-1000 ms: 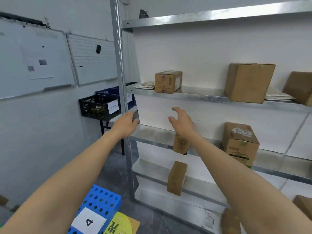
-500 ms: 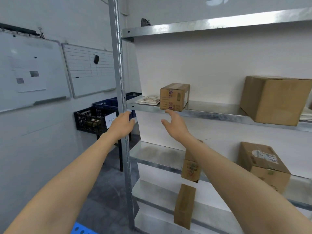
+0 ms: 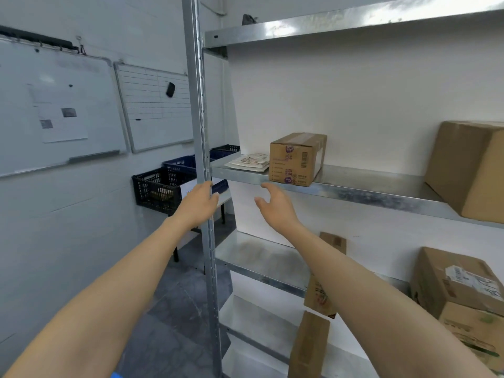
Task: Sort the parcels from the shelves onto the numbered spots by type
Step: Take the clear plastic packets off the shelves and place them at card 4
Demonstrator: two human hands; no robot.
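A small brown carton with purple print (image 3: 296,159) stands on the middle metal shelf (image 3: 354,190), beside a stack of flat white packets (image 3: 249,162). My right hand (image 3: 275,207) is raised just below the shelf's front edge under that carton, fingers spread and empty. My left hand (image 3: 197,204) is held against the steel upright (image 3: 200,148), holding nothing. A large plain carton (image 3: 469,167) sits at the shelf's right end. Lower shelves carry a labelled carton (image 3: 461,285), a narrow box (image 3: 331,241) and another upright box (image 3: 309,345).
Two whiteboards (image 3: 62,105) hang on the left wall. A black crate (image 3: 158,190) and blue crates (image 3: 185,165) sit on a small table behind the upright. The top shelf (image 3: 341,21) runs overhead. Grey floor (image 3: 174,323) lies to the left of the rack.
The view has come closer to the rack and tilted up. Both hands have risen from the lower shelf level to the middle shelf's edge; the blue numbered bin has left the view.
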